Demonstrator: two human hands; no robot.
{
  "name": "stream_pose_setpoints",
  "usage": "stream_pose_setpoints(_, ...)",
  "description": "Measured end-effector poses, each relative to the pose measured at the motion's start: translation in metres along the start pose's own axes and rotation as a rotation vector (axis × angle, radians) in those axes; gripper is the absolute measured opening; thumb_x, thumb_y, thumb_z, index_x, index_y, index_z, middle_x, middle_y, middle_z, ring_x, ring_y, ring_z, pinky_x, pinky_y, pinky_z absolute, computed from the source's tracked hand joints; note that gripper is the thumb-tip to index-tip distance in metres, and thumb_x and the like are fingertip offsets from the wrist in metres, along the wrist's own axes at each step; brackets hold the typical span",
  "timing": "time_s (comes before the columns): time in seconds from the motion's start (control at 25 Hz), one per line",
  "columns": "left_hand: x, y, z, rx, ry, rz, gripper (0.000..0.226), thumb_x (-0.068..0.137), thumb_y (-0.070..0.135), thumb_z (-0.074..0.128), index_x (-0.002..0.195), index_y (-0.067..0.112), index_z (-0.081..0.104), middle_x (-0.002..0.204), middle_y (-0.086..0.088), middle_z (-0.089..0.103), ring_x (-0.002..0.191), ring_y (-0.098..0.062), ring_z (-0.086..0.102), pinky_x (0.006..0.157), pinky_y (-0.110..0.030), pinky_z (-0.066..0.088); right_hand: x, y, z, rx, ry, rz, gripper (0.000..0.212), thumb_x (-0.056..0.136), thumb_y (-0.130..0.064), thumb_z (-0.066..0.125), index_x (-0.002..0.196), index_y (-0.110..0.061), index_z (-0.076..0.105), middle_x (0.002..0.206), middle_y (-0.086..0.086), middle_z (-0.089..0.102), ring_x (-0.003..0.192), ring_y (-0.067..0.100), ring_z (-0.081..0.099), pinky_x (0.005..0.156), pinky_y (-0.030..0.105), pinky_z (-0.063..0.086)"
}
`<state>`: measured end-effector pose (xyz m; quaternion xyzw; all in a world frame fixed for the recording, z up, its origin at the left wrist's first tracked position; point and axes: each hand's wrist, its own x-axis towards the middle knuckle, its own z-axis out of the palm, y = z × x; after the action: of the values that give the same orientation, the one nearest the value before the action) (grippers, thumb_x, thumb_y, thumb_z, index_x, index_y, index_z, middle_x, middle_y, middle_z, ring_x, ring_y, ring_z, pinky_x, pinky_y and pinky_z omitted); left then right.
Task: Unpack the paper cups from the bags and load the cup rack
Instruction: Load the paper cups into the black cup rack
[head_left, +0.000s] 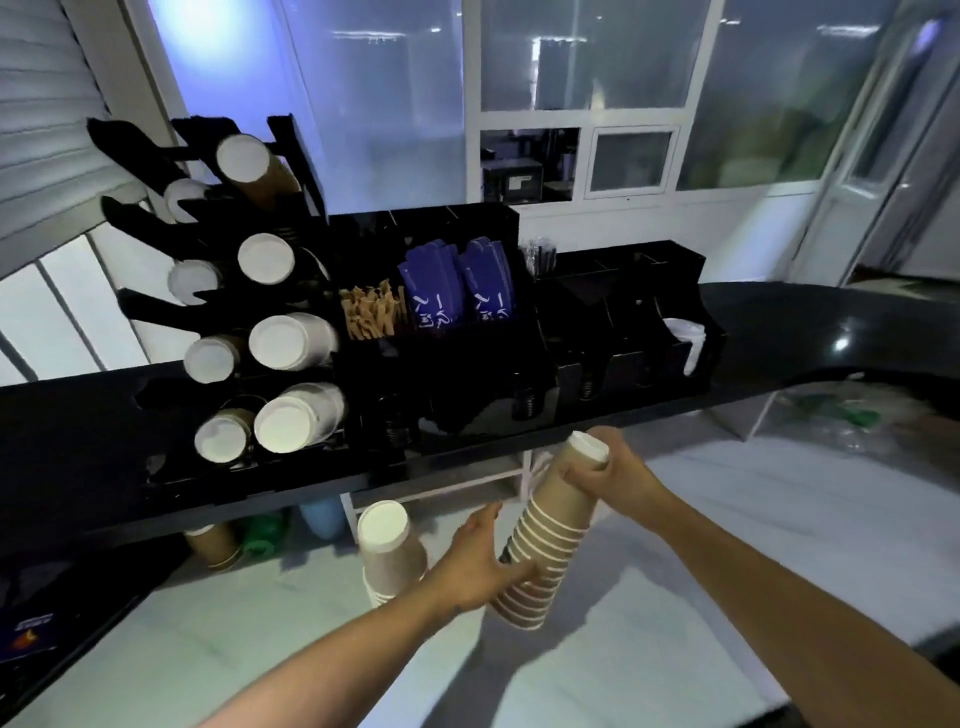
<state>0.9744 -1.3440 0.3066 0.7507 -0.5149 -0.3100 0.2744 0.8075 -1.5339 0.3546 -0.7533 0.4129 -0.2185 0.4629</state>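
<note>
Below the front edge of the black counter (831, 322), in the head view, both hands hold one long stack of brown paper cups (550, 540), tilted with its closed white end up and to the right. The right hand (608, 467) grips the stack near that upper end, fingers curled round it. The left hand (483, 561) wraps the lower part, thumb raised. Just left of the left hand a second stack of cups (389, 551) stands with its white base upward on a pale lower surface. On the counter's left end the black cup rack (156, 306) holds rows of cups (283, 426) lying in its slots, white bases toward the camera. Beside the rack, a black organiser (467, 374) carries blue packets (457, 286) and brown sachets (371, 312).
</note>
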Motion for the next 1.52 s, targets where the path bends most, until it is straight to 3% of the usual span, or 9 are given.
stream_pose_setpoints(0.12,0.009,0.02,0.013,-0.24,-0.178,0.0,0.049,0.076,0.039,0.084,0.112,0.037,0.051,0.126,-0.006,0.065,0.108,-0.018,0.065,0.091,-0.043,0.057,-0.005,0.013,-0.03,0.274,0.059,0.116,0.066,0.08,-0.033,0.082,0.132,-0.022,0.042,0.12,0.006,0.057,0.105,0.025,0.064,0.08,0.042,0.062)
stream_pose_setpoints(0.24,0.024,0.027,0.026,-0.306,-0.231,0.036,0.059,0.074,0.04,0.086,0.12,0.036,0.048,0.114,0.004,0.066,0.098,-0.014,0.068,0.075,-0.037,0.061,-0.013,0.03,-0.042,0.552,0.124,0.214,0.072,0.083,-0.033,0.08,0.14,-0.019,0.038,0.13,0.01,0.055,0.112,0.029,0.063,0.082,0.042,0.061)
stream_pose_setpoints(0.48,0.039,0.052,0.048,-0.477,-0.333,0.028,0.036,0.086,0.038,0.078,0.116,0.025,0.063,0.106,-0.009,0.073,0.094,-0.023,0.072,0.074,-0.036,0.057,-0.037,0.062,-0.006,0.89,-0.069,0.353,0.061,0.088,-0.037,0.074,0.138,-0.018,0.045,0.13,0.021,0.062,0.116,0.04,0.063,0.087,0.059,0.055)
stream_pose_setpoints(0.6,0.047,0.046,0.055,-0.522,-0.352,-0.03,0.044,0.082,0.05,0.079,0.115,0.026,0.063,0.109,-0.012,0.073,0.096,-0.026,0.072,0.082,-0.046,0.057,-0.036,0.067,-0.004,0.964,-0.059,0.377,0.067,0.085,-0.035,0.078,0.14,-0.019,0.043,0.13,0.022,0.063,0.115,0.041,0.064,0.087,0.061,0.054)
stream_pose_setpoints(0.76,0.054,0.041,0.054,-0.5,-0.394,-0.101,0.064,0.073,0.061,0.082,0.123,0.028,0.058,0.111,-0.006,0.074,0.104,-0.03,0.071,0.098,-0.059,0.051,-0.033,0.07,0.004,0.971,-0.046,0.392,0.075,0.08,-0.034,0.081,0.141,-0.018,0.04,0.129,0.021,0.063,0.115,0.04,0.064,0.092,0.059,0.054)
stream_pose_setpoints(0.88,0.057,0.044,0.049,-0.491,-0.396,-0.106,0.051,0.078,0.051,0.081,0.117,0.024,0.064,0.109,-0.008,0.074,0.102,-0.031,0.071,0.098,-0.056,0.052,-0.028,0.066,0.008,0.932,-0.013,0.377,0.078,0.077,-0.034,0.082,0.141,-0.017,0.041,0.126,0.02,0.065,0.112,0.038,0.066,0.092,0.059,0.054)
stream_pose_setpoints(1.2,0.07,0.046,0.053,-0.393,-0.315,-0.118,0.062,0.065,0.059,0.082,0.114,0.026,0.062,0.1,0.0,0.076,0.091,-0.022,0.074,0.085,-0.053,0.059,-0.021,0.065,0.009,0.87,0.072,0.376,0.083,0.071,-0.04,0.084,0.139,-0.018,0.043,0.123,0.016,0.067,0.109,0.035,0.068,0.094,0.058,0.054)
stream_pose_setpoints(1.4,0.069,0.049,0.061,-0.228,-0.179,-0.1,0.065,0.059,0.054,0.079,0.112,0.025,0.054,0.097,0.005,0.071,0.083,-0.013,0.071,0.062,-0.032,0.059,-0.021,0.064,0.011,0.805,0.136,0.377,0.072,0.077,-0.037,0.084,0.134,-0.021,0.044,0.12,0.013,0.067,0.105,0.031,0.07,0.087,0.055,0.058)
stream_pose_setpoints(1.52,0.071,0.045,0.07,-0.217,-0.121,-0.061,0.067,0.056,0.055,0.08,0.111,0.026,0.054,0.094,0.007,0.072,0.08,-0.009,0.07,0.072,-0.034,0.061,-0.018,0.063,0.014,0.681,0.199,0.339,0.082,0.072,-0.045,0.087,0.135,-0.022,0.04,0.122,0.007,0.063,0.107,0.027,0.067,0.089,0.051,0.058)
